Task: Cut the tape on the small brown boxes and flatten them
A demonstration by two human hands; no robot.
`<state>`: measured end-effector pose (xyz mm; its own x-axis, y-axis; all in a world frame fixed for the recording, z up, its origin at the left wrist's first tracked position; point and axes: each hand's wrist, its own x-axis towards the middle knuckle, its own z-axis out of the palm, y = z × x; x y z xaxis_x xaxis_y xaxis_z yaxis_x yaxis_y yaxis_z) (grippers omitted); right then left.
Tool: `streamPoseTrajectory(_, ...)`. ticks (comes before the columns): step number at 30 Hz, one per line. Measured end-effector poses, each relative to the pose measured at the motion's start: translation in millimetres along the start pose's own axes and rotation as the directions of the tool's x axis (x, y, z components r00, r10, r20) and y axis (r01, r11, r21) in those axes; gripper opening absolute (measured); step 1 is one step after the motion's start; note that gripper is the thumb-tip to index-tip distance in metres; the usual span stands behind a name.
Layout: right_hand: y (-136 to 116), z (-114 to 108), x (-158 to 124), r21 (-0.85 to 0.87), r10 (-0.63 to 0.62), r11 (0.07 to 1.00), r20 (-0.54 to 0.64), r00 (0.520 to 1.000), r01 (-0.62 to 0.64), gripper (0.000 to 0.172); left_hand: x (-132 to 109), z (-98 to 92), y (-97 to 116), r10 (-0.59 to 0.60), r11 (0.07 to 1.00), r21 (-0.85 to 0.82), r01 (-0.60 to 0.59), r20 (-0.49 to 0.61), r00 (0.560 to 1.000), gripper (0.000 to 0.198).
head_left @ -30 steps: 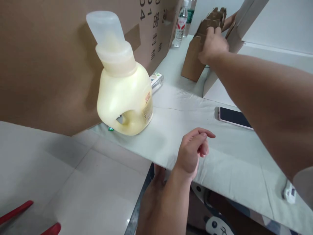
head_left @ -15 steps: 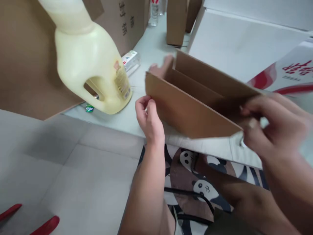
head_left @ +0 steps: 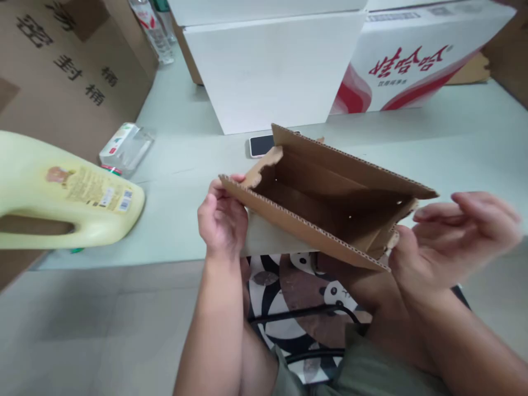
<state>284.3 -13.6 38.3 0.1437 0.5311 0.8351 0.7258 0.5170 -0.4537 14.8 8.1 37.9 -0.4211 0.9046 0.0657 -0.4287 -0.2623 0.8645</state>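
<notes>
An open brown cardboard box (head_left: 305, 224) is tilted over the table's front edge, its top facing me and its short end flaps standing up. My left hand (head_left: 225, 220) grips its left end, with the fingers partly hidden behind the corner. At the right end, my right hand (head_left: 454, 236) has its fingers spread apart. The right thumb is at the small end flap (head_left: 391, 239); whether it presses on it I cannot tell. Just behind the box lies a phone (head_left: 260, 146), partly covered by the box's far wall.
A pale yellow jug (head_left: 94, 192) stands at the left, near a clear plastic package (head_left: 132, 151) and a large carton (head_left: 78, 66). White boxes (head_left: 272, 71) and a red-and-white carton (head_left: 396, 71) line the back of the table (head_left: 173, 143). A water bottle (head_left: 154, 33) stands behind.
My view has swung right. The box has tipped so its inside shows more. My right hand has loosened from its right end and its fingers have spread; my left hand stays at the left end.
</notes>
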Motion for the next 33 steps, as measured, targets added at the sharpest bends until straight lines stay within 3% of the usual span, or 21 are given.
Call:
streamPoseTrajectory(3,5.2,-4.1,-2.0,0.092,0.308,0.943,0.132,0.942,-0.321,0.047,-2.8,11.8,-7.1,-0.027,0.997,0.07,0.023,0.054,0.998,0.049)
streamPoseTrajectory(5,7.4,-5.0,-4.1,0.154,0.414,0.879,0.219,0.883,-0.451,0.051,-2.9,19.5,-11.6,0.03,0.992,0.119,-0.038,0.064,0.997,0.052)
streamPoseTrajectory(10,21.9,-0.8,-10.1,0.28,0.412,0.826,0.289,0.864,-0.488,0.06,-0.6,31.8,-21.1,0.163,0.966,0.185,-0.181,0.107,0.981,0.055)
streamPoseTrajectory(17,27.3,2.5,-11.4,0.37,0.435,0.72,0.418,0.797,-0.587,0.071,-4.8,26.9,-23.5,0.127,0.984,0.11,-0.144,0.147,0.981,0.049)
streamPoseTrajectory(21,24.2,1.0,-11.3,0.382,0.439,0.673,0.483,0.758,-0.633,0.067,-4.5,20.2,-22.9,0.133,0.988,0.061,-0.145,0.175,0.976,0.047)
streamPoseTrajectory(24,24.7,0.0,-12.4,0.428,0.42,0.645,0.494,0.761,-0.634,0.061,-1.8,18.6,-22.9,0.192,0.973,0.095,-0.213,0.194,0.962,0.05)
streamPoseTrajectory(29,29.0,4.6,-16.9,0.56,0.372,0.605,0.43,0.823,-0.566,0.035,2.6,16.9,-23.0,0.274,0.928,0.214,-0.304,0.158,0.949,0.052)
streamPoseTrajectory(33,28.6,10.0,-19.2,0.609,0.342,0.595,0.398,0.851,-0.524,0.039,3.9,10.5,-23.4,0.336,0.9,0.243,-0.361,0.14,0.931,0.045)
